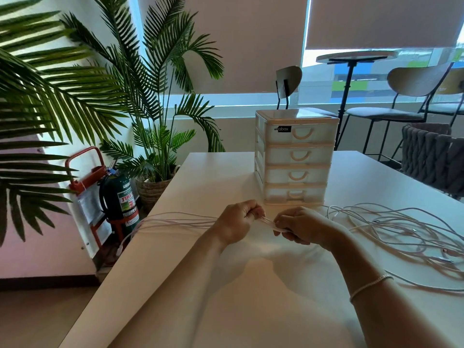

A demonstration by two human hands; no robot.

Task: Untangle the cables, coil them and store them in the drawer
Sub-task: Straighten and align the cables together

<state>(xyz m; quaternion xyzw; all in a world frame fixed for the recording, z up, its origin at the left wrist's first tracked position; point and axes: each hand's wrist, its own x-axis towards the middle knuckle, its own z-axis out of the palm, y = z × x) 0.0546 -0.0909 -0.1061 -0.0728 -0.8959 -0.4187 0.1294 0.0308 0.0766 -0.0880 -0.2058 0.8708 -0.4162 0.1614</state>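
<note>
Both hands hold one bundle of white cable strands (175,221) just in front of the drawer unit. My left hand (238,221) grips the bundle with curled fingers, and the strands run left from it over the table edge and hang down. My right hand (300,226) pinches the same strands a short gap to the right. A loose tangle of white cables (399,232) lies on the table to the right of my right hand. The white four-drawer unit (295,156) stands upright behind the hands with all its drawers closed.
The white table (226,310) has its left edge close to the hanging strands. Past that edge stand a fire extinguisher (120,197) on a red stand and potted palms (155,136). Chairs (411,96) and a woven seat (437,156) stand behind right.
</note>
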